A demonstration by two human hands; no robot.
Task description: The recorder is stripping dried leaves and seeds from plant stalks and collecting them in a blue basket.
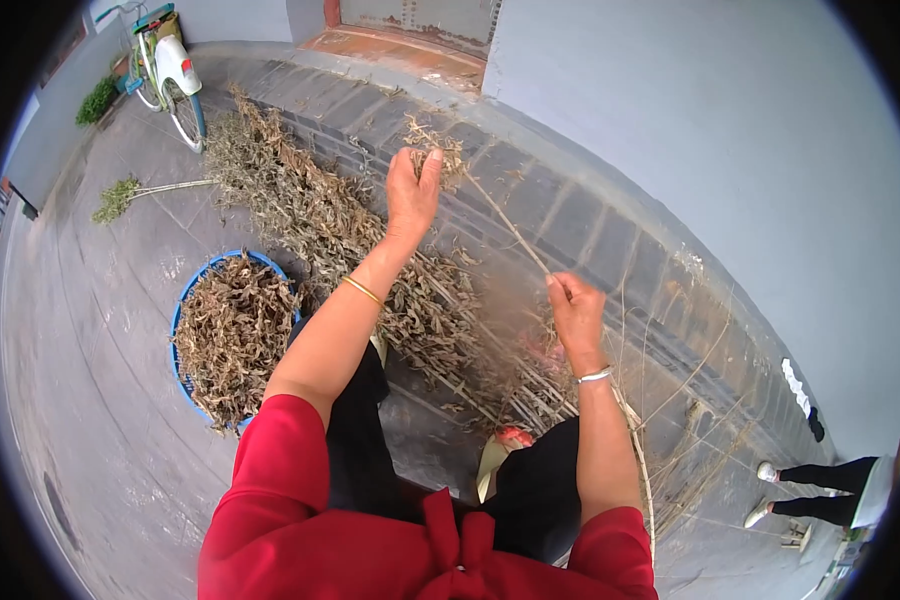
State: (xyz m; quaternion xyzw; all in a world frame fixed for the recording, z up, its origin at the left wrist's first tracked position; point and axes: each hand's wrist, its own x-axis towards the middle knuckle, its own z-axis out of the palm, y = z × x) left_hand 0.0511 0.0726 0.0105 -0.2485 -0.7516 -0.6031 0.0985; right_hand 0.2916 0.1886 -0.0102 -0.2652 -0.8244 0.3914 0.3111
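A long dry plant stalk (508, 223) stretches between my two hands. My left hand (414, 187) is closed around its leafy end, with dried leaves (450, 159) showing beside the thumb. Lower and to the right, my right hand (577, 304) pinches the bare part of the stalk between thumb and fingers. Beneath my arms lies a large heap of dried leafy stalks (330, 217), its bare stems towards my feet. A round blue plastic basket (174, 330), heaped with crumpled dried leaves (232, 337), stands on the ground to my left.
Bare thin stalks (682, 480) lie at the right. A raised brick ledge (562, 202) runs along the wall beyond the heap. A bicycle (176, 82) stands at upper left, near a leafy sprig (116, 199). Another person (832, 487) stands at the far right.
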